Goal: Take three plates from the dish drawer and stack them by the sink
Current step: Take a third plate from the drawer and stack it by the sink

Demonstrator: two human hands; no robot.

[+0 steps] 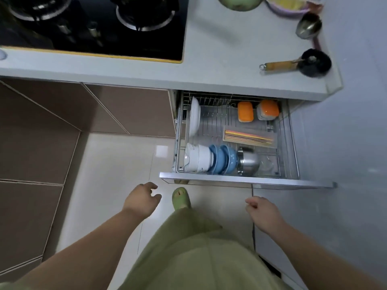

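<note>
The left hand hangs over the floor just short of the front left corner of the dish drawer, fingers loosely curled and holding nothing. The drawer stands pulled out from under the bench, its front rail running left to right across the view. The plates stand on edge in the wire rack at the drawer's back left corner, faces turned sideways, so their rims run from the back of the drawer toward the front. They lie ahead of the left hand and a little to its right, beyond the front rail; how many stand there cannot be counted. Along the front edge lie white bowls, blue bowls and a steel pot on their sides. Orange-lidded containers sit at the back right.

The right hand is half closed and empty, near the middle of the front rail, and farther from the plates. By my judgement the left hand has the shorter reach, going up and over the white bowls to pinch a rim from above. No sink shows here.

No brand, label or legible writing can be made out anywhere.
</note>
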